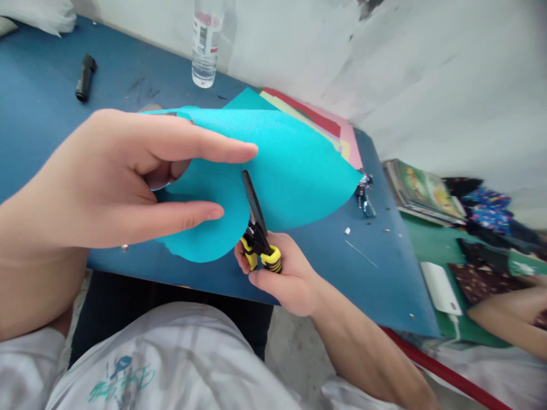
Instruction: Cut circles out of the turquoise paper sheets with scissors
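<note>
The right hand [280, 279] is closed round the yellow-and-black handles of one pair of scissors [257, 225], whose dark blades run up and away from it into the turquoise felt sheet [294, 165]. The left hand [115, 176] pinches that sheet just left of the blades, thumb under, fingers over. Beyond lie one stack of coloured sheets [337, 128], one clear bottle [206, 42] and one black marker [85, 77].

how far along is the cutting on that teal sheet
Partly cut. The near edge of the teal sheet is already rounded into a curve. In hand: the left hand holds the sheet up while the right hand works the yellow-handled scissors, blades in the sheet. Left: the far right side ends in an uncut point, and the stack of coloured sheets behind lies untouched.
</note>
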A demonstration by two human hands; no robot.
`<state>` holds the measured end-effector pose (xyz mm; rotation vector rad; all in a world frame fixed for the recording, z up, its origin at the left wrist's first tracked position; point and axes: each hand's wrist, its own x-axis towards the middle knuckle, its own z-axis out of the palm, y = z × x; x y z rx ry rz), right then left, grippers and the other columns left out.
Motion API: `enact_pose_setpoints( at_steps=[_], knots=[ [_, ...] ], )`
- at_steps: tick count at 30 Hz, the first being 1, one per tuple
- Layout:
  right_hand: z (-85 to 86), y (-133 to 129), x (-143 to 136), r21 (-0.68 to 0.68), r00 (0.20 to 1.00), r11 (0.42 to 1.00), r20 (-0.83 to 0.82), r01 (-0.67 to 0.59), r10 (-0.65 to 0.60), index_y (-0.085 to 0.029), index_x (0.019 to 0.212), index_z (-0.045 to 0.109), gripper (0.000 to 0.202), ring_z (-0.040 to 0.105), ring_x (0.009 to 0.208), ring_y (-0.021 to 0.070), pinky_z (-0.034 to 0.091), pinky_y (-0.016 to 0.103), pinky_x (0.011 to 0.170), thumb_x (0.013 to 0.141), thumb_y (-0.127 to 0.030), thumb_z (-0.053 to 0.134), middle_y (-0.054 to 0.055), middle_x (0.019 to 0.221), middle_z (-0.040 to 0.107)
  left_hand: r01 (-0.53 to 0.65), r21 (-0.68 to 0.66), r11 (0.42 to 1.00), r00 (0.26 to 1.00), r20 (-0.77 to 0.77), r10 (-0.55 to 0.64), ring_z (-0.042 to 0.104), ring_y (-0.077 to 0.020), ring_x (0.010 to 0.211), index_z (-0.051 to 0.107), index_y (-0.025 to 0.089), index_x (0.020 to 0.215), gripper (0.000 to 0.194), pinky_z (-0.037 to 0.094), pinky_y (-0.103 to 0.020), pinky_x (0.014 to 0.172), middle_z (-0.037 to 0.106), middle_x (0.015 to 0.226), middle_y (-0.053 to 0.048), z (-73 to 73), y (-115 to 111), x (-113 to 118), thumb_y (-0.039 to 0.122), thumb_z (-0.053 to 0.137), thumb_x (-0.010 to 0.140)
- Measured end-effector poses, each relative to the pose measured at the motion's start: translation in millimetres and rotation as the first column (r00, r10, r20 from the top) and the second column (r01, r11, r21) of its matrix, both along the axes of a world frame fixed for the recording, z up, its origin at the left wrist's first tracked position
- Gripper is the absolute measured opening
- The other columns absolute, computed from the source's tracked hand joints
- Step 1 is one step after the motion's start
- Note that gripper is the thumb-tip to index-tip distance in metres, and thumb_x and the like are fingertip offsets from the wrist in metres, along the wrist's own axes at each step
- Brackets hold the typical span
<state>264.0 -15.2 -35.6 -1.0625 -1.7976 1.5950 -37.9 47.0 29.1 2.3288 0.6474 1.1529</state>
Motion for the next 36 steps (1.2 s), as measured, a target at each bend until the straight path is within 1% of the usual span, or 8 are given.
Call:
enact_pose_setpoints(
  at_steps=[3,7,11,15,18,29,33,36],
  knots=[
    [-1.5,0.1,0.9,0.005,1.0,1.0,0.001,-0.006,0.006,-0.024,0.083,0.07,0.017,0.06,0.073,0.0195,0.047,0.034,0.07,0.076,-0.01,0.076,-0.003,0.081,0.07,0.043,0.036,0.998,0.999,0.032,-0.044,0.038,-0.0056,0.057,0.087,0.019,0.143,0.058,0.029,-0.021,0.039,0.061,0.08,0.003,0.4,0.1,0.6,0.035,0.105,0.091],
    [-2.7,-0.5,1.5,0.007,1.0,1.0,-0.005,0.0,0.0,-0.024,0.083,0.069,0.019,0.059,0.073,0.0188,0.046,0.033,0.07,0.074,-0.009,0.075,-0.004,0.081,0.069,-0.018,0.02,1.0,0.999,-0.051,0.019,0.037,-0.0045,0.065,0.083,0.022,0.147,0.051,0.031,-0.018,0.049,0.055,0.083,0.005,3.9,-5.8,0.8,0.051,0.089,0.106],
    [-1.7,-1.8,1.4,0.021,1.0,1.0,0.01,-0.001,0.001,-0.024,0.083,0.069,0.02,0.059,0.074,0.0192,0.046,0.033,0.071,0.074,-0.007,0.074,-0.004,0.081,0.069,-0.012,-0.007,1.0,0.999,-0.052,0.012,0.031,-0.0048,0.067,0.084,0.023,0.146,0.045,0.031,-0.015,0.051,0.045,0.08,0.007,5.3,-7.0,-0.3,0.045,0.09,0.107],
    [-0.7,-2.8,1.2,0.039,1.0,0.999,0.028,-0.007,0.005,-0.024,0.082,0.069,0.018,0.058,0.076,0.0203,0.046,0.034,0.071,0.075,-0.008,0.074,-0.003,0.082,0.069,0.019,-0.025,1.0,0.998,-0.059,-0.02,0.041,-0.0066,0.067,0.082,0.027,0.151,0.054,0.036,-0.019,0.05,0.06,0.086,0.005,4.1,-3.4,-3.8,0.026,0.097,0.098],
    [-0.4,-2.6,1.0,0.051,1.0,0.999,0.03,-0.001,0.0,-0.024,0.083,0.068,0.018,0.058,0.078,0.0215,0.046,0.035,0.072,0.075,-0.009,0.074,-0.002,0.083,0.068,0.046,-0.03,0.999,0.997,-0.053,-0.047,0.046,-0.0087,0.067,0.083,0.025,0.151,0.057,0.039,-0.022,0.05,0.065,0.088,0.004,3.7,-2.1,-5.3,0.019,0.097,0.096],
    [-7.6,0.3,5.7,0.06,0.995,0.998,0.096,-0.035,0.029,-0.025,0.084,0.07,0.014,0.061,0.077,0.0235,0.047,0.036,0.07,0.076,-0.015,0.074,0.0,0.082,0.069,0.081,-0.053,0.995,0.995,-0.058,-0.084,0.051,-0.0078,0.067,0.083,0.024,0.151,0.058,0.045,-0.02,0.052,0.075,0.098,0.004,4.8,-0.7,-6.6,0.015,0.094,0.094],
    [-4.6,0.0,5.3,0.069,0.996,0.997,0.075,-0.047,0.042,-0.025,0.083,0.067,0.015,0.059,0.077,0.0228,0.047,0.036,0.071,0.076,-0.013,0.073,-0.001,0.082,0.068,0.067,-0.057,0.996,0.995,-0.072,-0.071,0.061,-0.0119,0.072,0.083,0.024,0.15,0.055,0.05,-0.022,0.053,0.079,0.101,0.002,6.5,-0.3,-6.3,0.016,0.092,0.096],
    [-0.2,-2.1,3.6,0.033,0.998,0.999,0.061,-0.021,0.018,-0.025,0.082,0.066,0.016,0.057,0.076,0.0222,0.045,0.036,0.07,0.075,-0.011,0.071,-0.001,0.081,0.067,0.074,-0.061,0.995,0.995,-0.068,-0.078,0.06,-0.0114,0.071,0.084,0.024,0.149,0.053,0.05,-0.022,0.053,0.077,0.097,0.003,7.4,-0.5,-6.0,0.017,0.092,0.097]
  ],
)
